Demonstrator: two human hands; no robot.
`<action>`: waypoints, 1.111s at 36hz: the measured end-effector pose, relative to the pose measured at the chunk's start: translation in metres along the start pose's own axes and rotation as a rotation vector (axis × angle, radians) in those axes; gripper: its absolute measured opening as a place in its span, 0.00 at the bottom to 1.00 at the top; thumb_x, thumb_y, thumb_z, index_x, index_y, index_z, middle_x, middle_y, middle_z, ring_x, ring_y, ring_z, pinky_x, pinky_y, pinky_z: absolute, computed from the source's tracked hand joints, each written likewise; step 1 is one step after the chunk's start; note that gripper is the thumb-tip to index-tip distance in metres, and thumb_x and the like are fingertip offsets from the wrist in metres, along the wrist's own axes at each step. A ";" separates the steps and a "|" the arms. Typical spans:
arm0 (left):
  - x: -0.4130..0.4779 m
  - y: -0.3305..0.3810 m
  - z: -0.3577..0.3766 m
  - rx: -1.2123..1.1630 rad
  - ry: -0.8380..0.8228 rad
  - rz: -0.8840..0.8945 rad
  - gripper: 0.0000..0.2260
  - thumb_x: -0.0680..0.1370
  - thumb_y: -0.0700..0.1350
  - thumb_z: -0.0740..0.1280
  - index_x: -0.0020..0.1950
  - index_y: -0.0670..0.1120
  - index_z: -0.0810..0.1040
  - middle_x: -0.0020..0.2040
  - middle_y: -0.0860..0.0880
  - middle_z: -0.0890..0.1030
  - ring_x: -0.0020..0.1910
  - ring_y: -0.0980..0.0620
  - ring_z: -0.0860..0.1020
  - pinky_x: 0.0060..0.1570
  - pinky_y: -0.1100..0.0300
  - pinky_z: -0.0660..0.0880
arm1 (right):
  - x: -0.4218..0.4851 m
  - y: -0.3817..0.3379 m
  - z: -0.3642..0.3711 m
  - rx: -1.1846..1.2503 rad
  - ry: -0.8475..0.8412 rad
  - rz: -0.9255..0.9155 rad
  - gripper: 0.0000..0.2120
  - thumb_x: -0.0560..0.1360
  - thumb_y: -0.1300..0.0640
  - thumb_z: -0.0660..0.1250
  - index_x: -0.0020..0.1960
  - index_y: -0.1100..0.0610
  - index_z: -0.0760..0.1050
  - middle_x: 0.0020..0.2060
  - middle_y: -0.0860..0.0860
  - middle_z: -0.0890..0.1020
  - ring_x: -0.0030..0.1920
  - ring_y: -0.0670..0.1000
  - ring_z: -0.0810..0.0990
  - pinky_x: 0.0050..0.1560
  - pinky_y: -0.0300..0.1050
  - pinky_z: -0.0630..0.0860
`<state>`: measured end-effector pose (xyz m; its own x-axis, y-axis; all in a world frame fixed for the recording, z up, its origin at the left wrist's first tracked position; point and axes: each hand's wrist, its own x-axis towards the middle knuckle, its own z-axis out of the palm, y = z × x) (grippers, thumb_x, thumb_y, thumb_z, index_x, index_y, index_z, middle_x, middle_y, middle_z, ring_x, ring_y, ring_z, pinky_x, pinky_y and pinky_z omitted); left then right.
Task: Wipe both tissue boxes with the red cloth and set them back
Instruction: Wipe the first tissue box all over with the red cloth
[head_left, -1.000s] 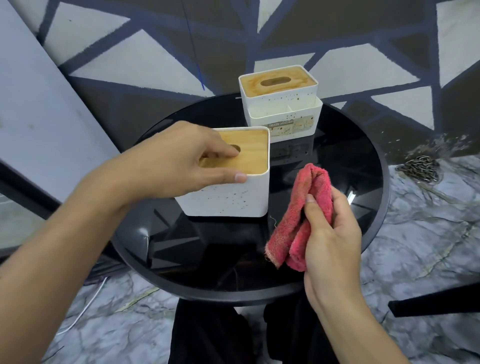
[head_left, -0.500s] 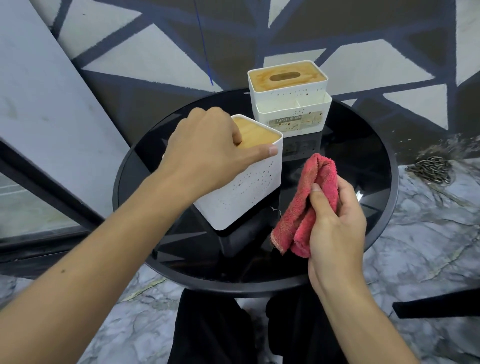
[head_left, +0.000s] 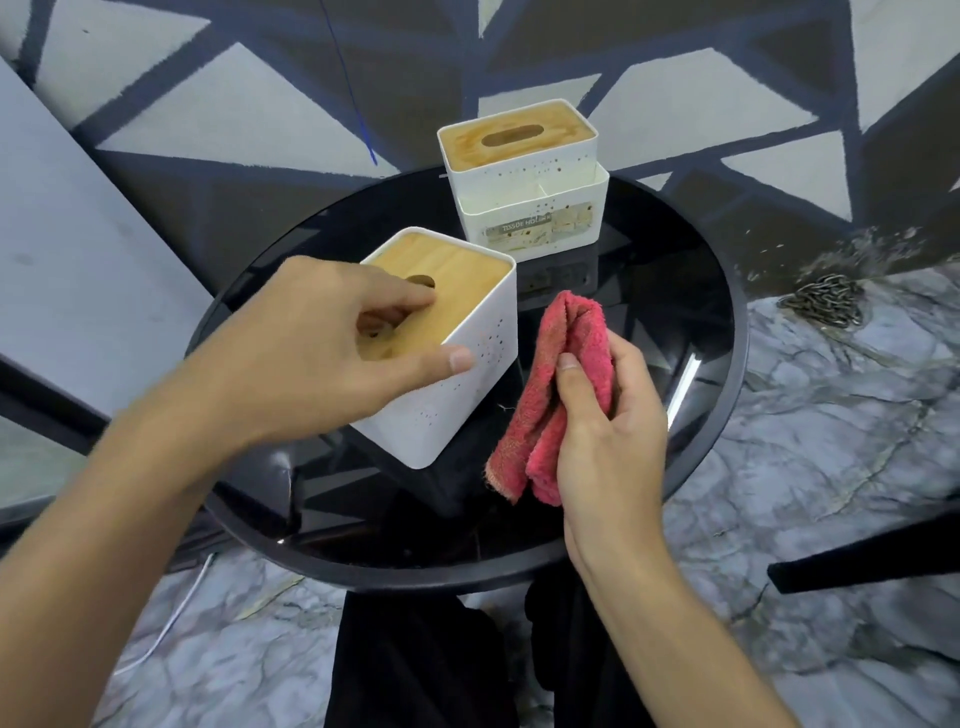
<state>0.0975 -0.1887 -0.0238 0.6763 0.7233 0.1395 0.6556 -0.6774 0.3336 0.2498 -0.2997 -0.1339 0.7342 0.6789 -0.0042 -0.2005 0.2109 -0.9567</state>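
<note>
Round black glass-topped table (head_left: 722, 332): set on a grey marbled floor.
Far white plastic tissue box with slotted wooden lid and front tray (head_left: 524, 166): stood upright at the table's back edge.
Near white tissue box with wooden lid (head_left: 467, 384): found over the table's front left, turned corner-on; contact with the glass cannot be told.
Left hand (head_left: 322, 348): clamped on the near box, fingers at the lid slot, thumb on the side wall.
Right hand (head_left: 608, 431): closed round the folded red cloth (head_left: 550, 395), which is held just beside the near box.

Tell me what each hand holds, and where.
Left hand: near box, by its top, fingers in the lid slot, thumb on its side. Right hand: red cloth, pinched around its middle.
</note>
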 end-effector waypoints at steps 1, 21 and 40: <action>-0.003 -0.006 -0.005 0.015 -0.063 0.034 0.40 0.68 0.78 0.68 0.72 0.55 0.81 0.69 0.61 0.81 0.65 0.63 0.80 0.70 0.57 0.76 | 0.000 0.000 0.000 0.000 -0.004 0.002 0.11 0.86 0.57 0.66 0.64 0.44 0.81 0.52 0.41 0.86 0.54 0.42 0.85 0.61 0.44 0.80; 0.011 -0.035 -0.028 0.032 -0.358 0.183 0.47 0.63 0.75 0.73 0.78 0.55 0.74 0.71 0.71 0.73 0.74 0.70 0.70 0.72 0.71 0.66 | -0.003 -0.001 0.003 -0.020 -0.052 0.025 0.11 0.86 0.56 0.65 0.62 0.42 0.81 0.50 0.40 0.86 0.53 0.41 0.85 0.56 0.40 0.80; 0.007 -0.033 -0.009 -0.004 -0.173 0.158 0.42 0.65 0.81 0.69 0.75 0.61 0.77 0.72 0.69 0.74 0.74 0.65 0.72 0.75 0.48 0.71 | 0.023 0.006 0.038 -0.097 -0.034 0.104 0.10 0.87 0.53 0.62 0.65 0.44 0.78 0.55 0.42 0.85 0.58 0.46 0.84 0.65 0.56 0.81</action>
<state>0.0783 -0.1601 -0.0258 0.8183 0.5741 0.0289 0.5356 -0.7797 0.3243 0.2409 -0.2560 -0.1285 0.6899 0.7175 -0.0960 -0.2095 0.0710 -0.9752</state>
